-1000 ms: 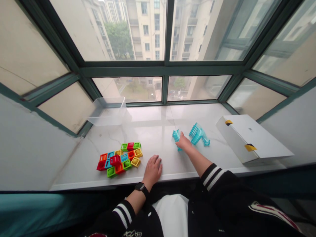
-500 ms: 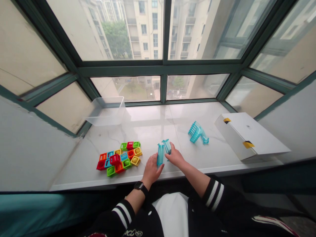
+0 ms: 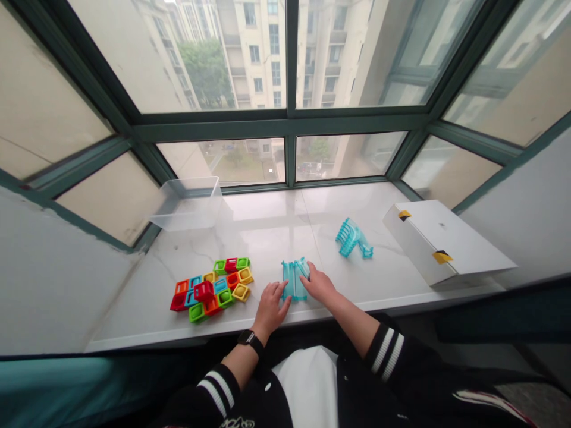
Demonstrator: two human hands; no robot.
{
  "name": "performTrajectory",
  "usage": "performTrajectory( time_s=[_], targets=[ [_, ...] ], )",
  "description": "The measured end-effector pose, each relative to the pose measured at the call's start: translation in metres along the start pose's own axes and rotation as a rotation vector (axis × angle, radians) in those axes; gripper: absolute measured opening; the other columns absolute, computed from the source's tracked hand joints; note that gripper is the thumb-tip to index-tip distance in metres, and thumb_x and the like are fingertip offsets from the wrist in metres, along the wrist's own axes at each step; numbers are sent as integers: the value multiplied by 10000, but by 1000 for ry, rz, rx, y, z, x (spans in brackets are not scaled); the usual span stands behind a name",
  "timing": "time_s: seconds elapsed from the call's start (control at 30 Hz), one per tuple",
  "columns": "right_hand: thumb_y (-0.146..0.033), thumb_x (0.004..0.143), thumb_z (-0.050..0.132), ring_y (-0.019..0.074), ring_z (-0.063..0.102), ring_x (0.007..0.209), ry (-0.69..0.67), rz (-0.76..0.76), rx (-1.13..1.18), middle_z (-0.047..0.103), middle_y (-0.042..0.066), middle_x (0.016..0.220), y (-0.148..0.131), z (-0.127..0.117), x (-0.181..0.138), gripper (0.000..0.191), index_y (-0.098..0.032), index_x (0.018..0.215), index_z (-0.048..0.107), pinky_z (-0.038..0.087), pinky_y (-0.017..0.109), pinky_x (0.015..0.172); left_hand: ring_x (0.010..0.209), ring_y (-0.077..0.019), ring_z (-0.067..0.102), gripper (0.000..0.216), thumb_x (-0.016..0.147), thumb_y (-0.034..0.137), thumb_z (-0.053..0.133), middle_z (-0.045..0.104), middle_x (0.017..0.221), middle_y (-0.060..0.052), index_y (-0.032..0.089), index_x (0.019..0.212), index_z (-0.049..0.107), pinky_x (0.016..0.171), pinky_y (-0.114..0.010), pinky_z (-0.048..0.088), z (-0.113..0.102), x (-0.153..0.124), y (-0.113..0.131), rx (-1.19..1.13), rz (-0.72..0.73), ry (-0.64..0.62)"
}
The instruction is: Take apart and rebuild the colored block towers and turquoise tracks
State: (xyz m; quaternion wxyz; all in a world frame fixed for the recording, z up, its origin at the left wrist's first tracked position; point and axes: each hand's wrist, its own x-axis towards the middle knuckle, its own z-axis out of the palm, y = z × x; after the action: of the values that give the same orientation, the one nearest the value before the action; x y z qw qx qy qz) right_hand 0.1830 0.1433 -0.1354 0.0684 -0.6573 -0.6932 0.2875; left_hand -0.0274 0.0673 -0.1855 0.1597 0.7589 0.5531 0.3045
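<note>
Translucent blue plastic pieces [image 3: 293, 285] lie side by side on the white sill in front of me. My left hand [image 3: 270, 306] rests at their left edge, fingertips touching it, with thumb and index finger apart. From the right, my right hand [image 3: 320, 282] has its fingers closed on a translucent blue plastic piece [image 3: 304, 267] that tilts at the upper right of the others. My fingers hide part of that piece. More ribbed translucent blue pieces [image 3: 352, 239] lie apart, farther right.
Left of my hands lies a cluster of red, green, yellow, orange and blue plastic blocks [image 3: 212, 292]. A clear plastic bin [image 3: 190, 205] stands behind it by the window. At the right is a white box [image 3: 450, 238] with yellow-black tabs. The sill's front edge [image 3: 357, 310] runs close to me.
The blue piece by my left hand now lies flat against the neighbouring one, closing the gap between them. My left fingers have loosened around it. The view has shifted slightly.
</note>
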Motion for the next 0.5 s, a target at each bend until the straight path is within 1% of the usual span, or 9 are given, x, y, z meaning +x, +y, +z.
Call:
performTrajectory(
  time_s=[0.07,0.13,0.2,0.27,0.33,0.4,0.5],
  targets=[
    [-468,1034,539,328,733,1074,29,11,28,775,158,1133,4,-5,-1,594,-146,1523,436,496,371,871,1275,-302,608,477,1039,376,518,659,1339,-135,278,1505,532,1153,-557,467,-1,0,0,-15,-3,2],
    [-462,1025,563,293,736,1004,65,15,86,778,114,1041,11,-9,-1,482,-164,1403,528,485,341,830,1255,-298,619,458,1037,377,519,671,1312,-128,268,1481,544,1146,-544,475,0,0,-1,-38,-9,16],
    [-435,1007,598,257,729,948,93,13,155,769,78,981,18,-11,-2,380,-184,1292,580,475,316,796,1239,-295,629,420,1035,382,525,681,1285,-124,252,1431,569,1137,-532,482,0,-1,-2,-70,-19,37],
    [-403,979,637,229,717,903,103,14,221,754,43,933,23,-11,-4,320,-204,1228,601,471,298,773,1218,-289,641,372,1036,391,524,686,1265,-123,240,1370,588,1115,-513,496,0,-2,-3,-118,-41,58],
    [-379,949,672,209,708,867,94,4,288,737,12,897,25,-7,-6,317,-221,1216,606,473,288,762,1169,-278,662,323,1039,413,514,694,1227,-116,239,1295,606,1065,-483,524,-1,-2,-4,-175,-85,71],
    [-364,922,700,194,701,838,76,-24,346,726,-7,886,23,-2,-9,361,-230,1243,603,480,283,762,1099,-270,682,291,1035,453,507,706,1154,-100,243,1199,625,992,-452,548,-5,2,-3,-213,-154,76],
    [-345,900,716,185,689,809,45,-80,393,717,-18,880,17,3,-13,449,-229,1315,588,490,289,771,955,-273,694,288,981,528,569,713,991,-68,248,994,632,873,-425,552,-12,16,0,-185,-294,59]
  ],
)
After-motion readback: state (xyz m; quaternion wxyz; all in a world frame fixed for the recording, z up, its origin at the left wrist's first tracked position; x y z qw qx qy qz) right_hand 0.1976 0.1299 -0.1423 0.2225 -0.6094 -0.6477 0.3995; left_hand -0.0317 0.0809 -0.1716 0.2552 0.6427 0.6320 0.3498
